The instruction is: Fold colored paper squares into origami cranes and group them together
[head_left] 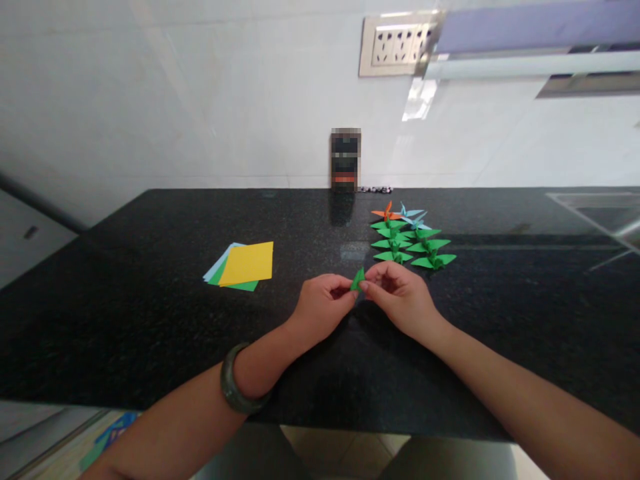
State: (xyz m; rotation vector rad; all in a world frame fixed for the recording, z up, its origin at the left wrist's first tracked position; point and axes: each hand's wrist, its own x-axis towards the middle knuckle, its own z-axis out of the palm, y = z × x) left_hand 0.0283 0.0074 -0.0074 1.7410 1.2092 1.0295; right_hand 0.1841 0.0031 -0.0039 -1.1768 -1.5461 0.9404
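Between my two hands is a small piece of folded green paper [359, 279], pointed at the top. My left hand [325, 301] pinches it from the left with thumb and fingers. From the other side, the thumb and forefinger of my right hand [404, 297] grip its right edge. The fingers cover part of the paper, so its full shape is hidden. Just beyond my right hand stand several green paper cranes [434, 259] in two rows, with an orange crane [388, 213] and light blue cranes [415, 219] behind them.
Left of my hands lies a fanned stack of square paper, a yellow sheet [247, 264] over green and blue ones. A phone-like dark object [345, 160], blurred out, leans on the wall beside a beaded strap [377, 190]. The black countertop [125, 320] meets a wall with sockets [400, 45].
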